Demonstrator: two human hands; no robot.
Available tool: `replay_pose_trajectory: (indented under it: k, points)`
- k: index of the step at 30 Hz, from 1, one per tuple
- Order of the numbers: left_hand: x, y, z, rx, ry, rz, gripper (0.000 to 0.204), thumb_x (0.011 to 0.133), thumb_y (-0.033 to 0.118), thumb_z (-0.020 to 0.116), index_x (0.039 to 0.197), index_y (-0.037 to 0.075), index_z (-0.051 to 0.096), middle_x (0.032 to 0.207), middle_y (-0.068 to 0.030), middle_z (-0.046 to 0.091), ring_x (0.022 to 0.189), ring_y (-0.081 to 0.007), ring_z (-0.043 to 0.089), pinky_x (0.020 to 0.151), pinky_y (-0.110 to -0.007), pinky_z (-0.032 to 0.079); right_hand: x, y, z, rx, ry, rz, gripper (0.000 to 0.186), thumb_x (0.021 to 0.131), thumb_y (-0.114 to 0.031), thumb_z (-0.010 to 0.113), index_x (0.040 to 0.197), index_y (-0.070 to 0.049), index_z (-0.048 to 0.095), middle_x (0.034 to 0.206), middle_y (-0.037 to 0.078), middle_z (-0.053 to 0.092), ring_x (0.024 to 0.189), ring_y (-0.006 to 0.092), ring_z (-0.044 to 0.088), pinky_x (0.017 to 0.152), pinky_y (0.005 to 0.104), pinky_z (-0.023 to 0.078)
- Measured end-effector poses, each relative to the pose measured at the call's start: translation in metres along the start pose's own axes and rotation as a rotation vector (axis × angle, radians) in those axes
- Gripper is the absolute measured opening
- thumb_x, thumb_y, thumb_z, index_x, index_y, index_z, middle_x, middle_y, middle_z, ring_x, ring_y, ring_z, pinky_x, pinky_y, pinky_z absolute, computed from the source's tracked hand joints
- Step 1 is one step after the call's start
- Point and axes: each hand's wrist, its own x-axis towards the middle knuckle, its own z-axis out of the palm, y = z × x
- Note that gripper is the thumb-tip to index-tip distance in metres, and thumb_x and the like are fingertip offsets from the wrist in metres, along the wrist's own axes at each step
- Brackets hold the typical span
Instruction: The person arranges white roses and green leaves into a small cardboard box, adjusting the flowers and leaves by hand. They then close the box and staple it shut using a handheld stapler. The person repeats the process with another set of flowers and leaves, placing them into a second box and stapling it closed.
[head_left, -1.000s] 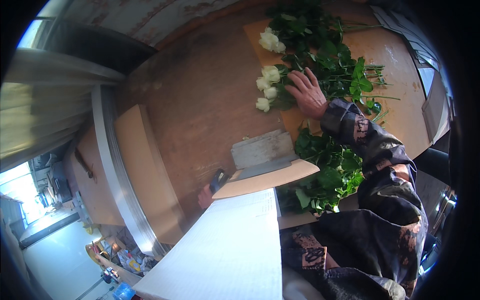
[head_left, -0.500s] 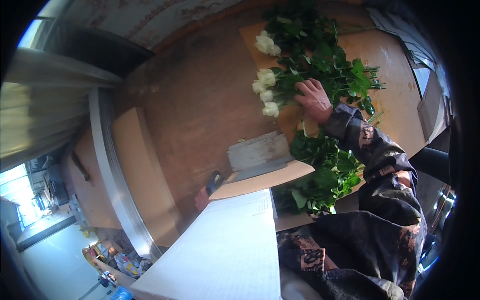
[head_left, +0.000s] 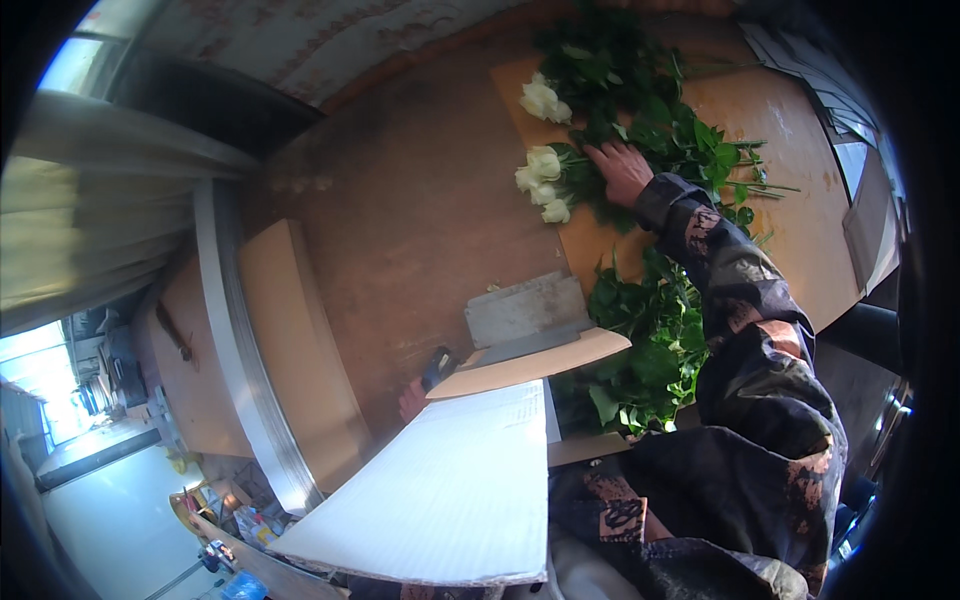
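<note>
Daylight glares from a window near a pale curtain.

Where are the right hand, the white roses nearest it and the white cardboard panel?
Right hand (head_left: 624, 174), head view: back of the hand.
White roses (head_left: 543, 191), head view: a bloom in the nearest cluster.
White cardboard panel (head_left: 440, 490), head view: broad face.

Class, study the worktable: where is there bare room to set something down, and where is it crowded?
Widest: the brown tabletop between the tan cardboard slab and the white roses. Smaller: the orange-brown surface right of the stem ends. Crowded: around the right hand, among leaves, and at the left hand, by a dark object and white cardboard.
</note>
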Motion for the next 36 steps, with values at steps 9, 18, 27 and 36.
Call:
replay_pose_trajectory:
  k: [9, 18, 27, 36]
  points:
    - [-0.039, -0.036, -0.007, -0.033, 0.018, 0.033, 0.057, 0.078, 0.036, 0.081, 0.125, 0.009, 0.063, 0.114, -0.0204, 0.069, 0.111, -0.0457, 0.063, 0.093, -0.058, 0.052, -0.032, -0.035, -0.088, -0.023, 0.025, -0.089, 0.041, 0.077, -0.006, 0.061, 0.117, -0.011, 0.066, 0.101, 0.011, 0.067, 0.105, 0.0356, 0.065, 0.087, 0.0483, 0.053]
    - [-0.203, -0.103, -0.023, -0.285, 0.182, 0.098, 0.065, 0.077, 0.044, 0.082, 0.128, 0.014, 0.055, 0.115, -0.0171, 0.067, 0.111, -0.0445, 0.063, 0.092, -0.060, 0.052, -0.204, -0.144, -0.347, -0.016, 0.156, -0.139, 0.048, 0.073, 0.002, 0.064, 0.119, -0.010, 0.068, 0.103, 0.011, 0.067, 0.104, 0.0376, 0.065, 0.085, 0.0485, 0.053]
    - [-0.328, -0.236, -0.008, -0.427, 0.075, 0.115, 0.072, 0.078, 0.028, 0.085, 0.140, 0.014, 0.052, 0.136, -0.0177, 0.058, 0.129, -0.0426, 0.053, 0.107, -0.057, 0.045, -0.449, -0.314, -0.535, 0.043, 0.201, 0.022, 0.061, 0.078, -0.011, 0.086, 0.134, -0.001, 0.064, 0.124, 0.018, 0.071, 0.115, 0.0336, 0.068, 0.101, 0.0416, 0.052]
    - [-0.394, -0.361, 0.039, -0.803, 0.600, 0.412, 0.067, 0.082, 0.020, 0.080, 0.143, 0.008, 0.055, 0.128, -0.0221, 0.063, 0.122, -0.0444, 0.058, 0.106, -0.055, 0.047, -0.600, -0.537, -0.517, 0.295, -0.122, 0.193, 0.058, 0.076, -0.010, 0.088, 0.129, 0.000, 0.067, 0.129, 0.019, 0.068, 0.120, 0.0325, 0.062, 0.105, 0.0399, 0.047]
